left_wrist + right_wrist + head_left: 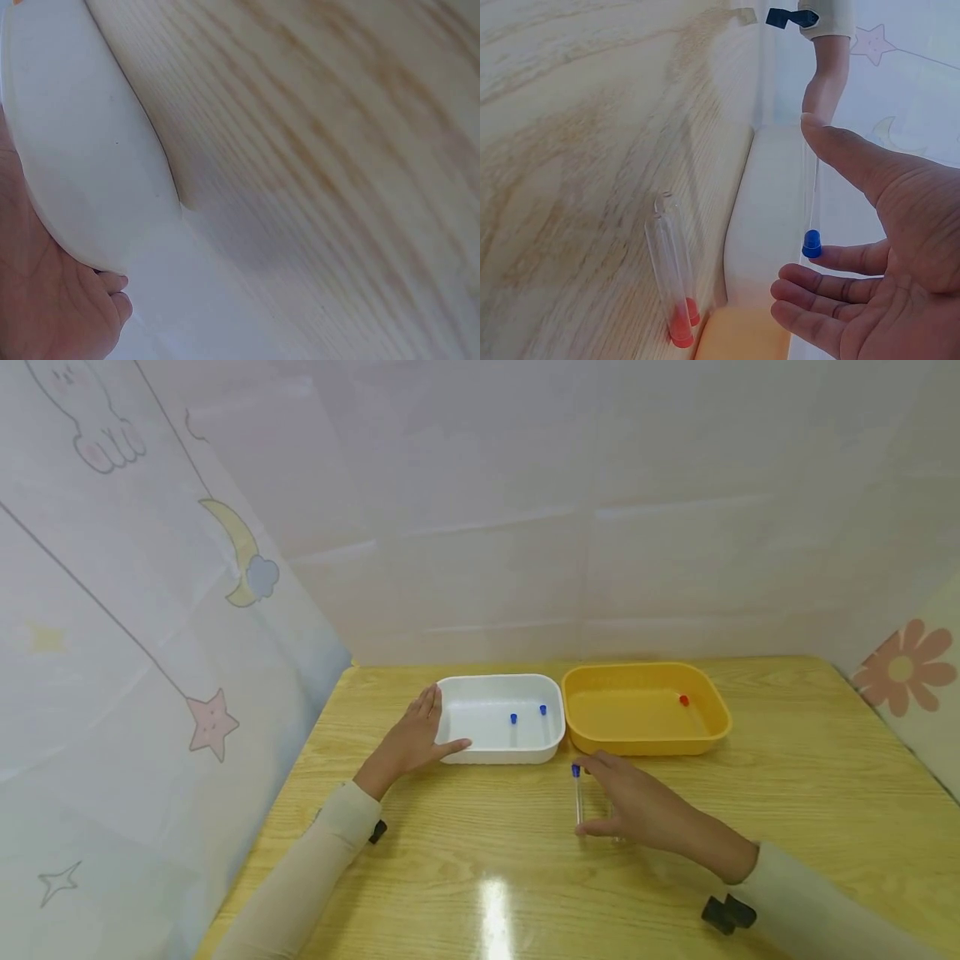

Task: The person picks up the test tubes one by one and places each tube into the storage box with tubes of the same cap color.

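Note:
My right hand (pixel 645 802) pinches a clear test tube (pixel 579 802) with a blue cap (pixel 811 244), thumb at the plain end and index finger by the cap. It is held off the table, in front of the trays. Below that hand, two red-capped test tubes (pixel 667 262) lie on the table, mostly hidden in the head view. My left hand (pixel 412 739) rests against the left end of the white tray (pixel 472 727), fingers straight along its side and thumb over the near rim. Inside the tray are two blue-capped tubes (pixel 513 720).
A yellow tray (pixel 615 714) stands right beside the white one and has a red-capped tube (pixel 684 700) in it. Both trays sit near the back of the wooden table (pixel 420 877). Printed cloth (pixel 480 552) hangs behind and at the sides.

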A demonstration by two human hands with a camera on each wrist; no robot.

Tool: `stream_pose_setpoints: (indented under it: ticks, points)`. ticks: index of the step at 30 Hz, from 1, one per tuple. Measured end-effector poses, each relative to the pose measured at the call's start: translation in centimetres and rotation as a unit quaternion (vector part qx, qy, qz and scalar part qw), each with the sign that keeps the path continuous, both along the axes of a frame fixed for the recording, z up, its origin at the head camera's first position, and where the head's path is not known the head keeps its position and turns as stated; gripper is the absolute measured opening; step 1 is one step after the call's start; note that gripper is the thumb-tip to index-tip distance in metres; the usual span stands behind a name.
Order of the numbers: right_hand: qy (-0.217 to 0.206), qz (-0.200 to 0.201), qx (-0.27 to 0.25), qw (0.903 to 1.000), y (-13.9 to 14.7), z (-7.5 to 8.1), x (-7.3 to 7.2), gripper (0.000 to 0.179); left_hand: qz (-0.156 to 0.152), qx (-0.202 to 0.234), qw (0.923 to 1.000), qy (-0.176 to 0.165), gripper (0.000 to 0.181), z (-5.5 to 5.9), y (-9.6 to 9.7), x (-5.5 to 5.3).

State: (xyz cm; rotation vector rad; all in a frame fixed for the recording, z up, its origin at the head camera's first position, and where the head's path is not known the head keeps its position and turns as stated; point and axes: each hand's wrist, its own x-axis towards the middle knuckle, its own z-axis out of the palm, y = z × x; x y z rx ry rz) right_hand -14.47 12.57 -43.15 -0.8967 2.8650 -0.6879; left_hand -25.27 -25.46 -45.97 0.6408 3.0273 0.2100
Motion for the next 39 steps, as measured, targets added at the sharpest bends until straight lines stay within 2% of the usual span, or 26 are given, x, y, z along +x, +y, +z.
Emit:
stream_pose_setpoints:
  ticks: [8, 23, 39]
  points:
    - [0.015, 0.004, 0.005, 0.9999, -0.3, 0.2, -0.2, 0.096, -0.001, 0.001, 1.0000, -0.002, 0.117, 0.2, 0.1, 0.1]
    - [0.021, 0.018, -0.015, 0.9995, -1.3, 0.5, -0.6, 0.084, -0.002, 0.010, 0.9999, 0.004, 0.117, 0.3, 0.1, 0.3]
    - [0.022, 0.022, -0.023, 0.9992, -2.3, 0.8, -1.1, 0.093, 0.000, 0.000, 1.0000, -0.002, 0.117, 0.4, 0.1, 0.4]
